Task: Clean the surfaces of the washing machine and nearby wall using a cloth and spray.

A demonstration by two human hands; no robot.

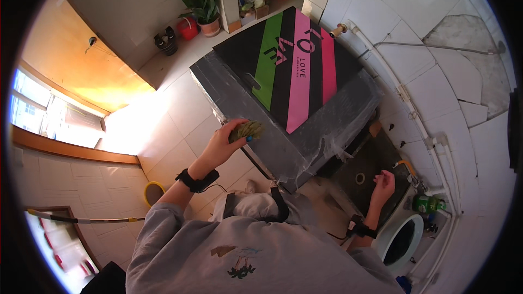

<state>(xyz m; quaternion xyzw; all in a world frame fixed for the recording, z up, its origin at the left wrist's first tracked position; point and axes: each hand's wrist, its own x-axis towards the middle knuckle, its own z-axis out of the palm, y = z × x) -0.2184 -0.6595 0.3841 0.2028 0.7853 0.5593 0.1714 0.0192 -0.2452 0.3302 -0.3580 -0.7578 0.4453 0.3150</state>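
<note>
My left hand is closed around a crumpled olive-green cloth or scrubbing wad; its exact kind is unclear. A small blue spot shows by the thumb tip. The wad is held at the left edge of a dark grey box-shaped top, and I cannot tell whether it touches. On that top lies a black board with green and pink stripes. To the right, my right hand hovers above a dark stone sink, fingers loosely bent and apart, with nothing visible in them.
Plastic sheeting hangs off the top's near right corner. Pipes run along the tiled right wall. A white-rimmed basin and a green bottle stand at lower right. A potted plant and red bucket sit beyond.
</note>
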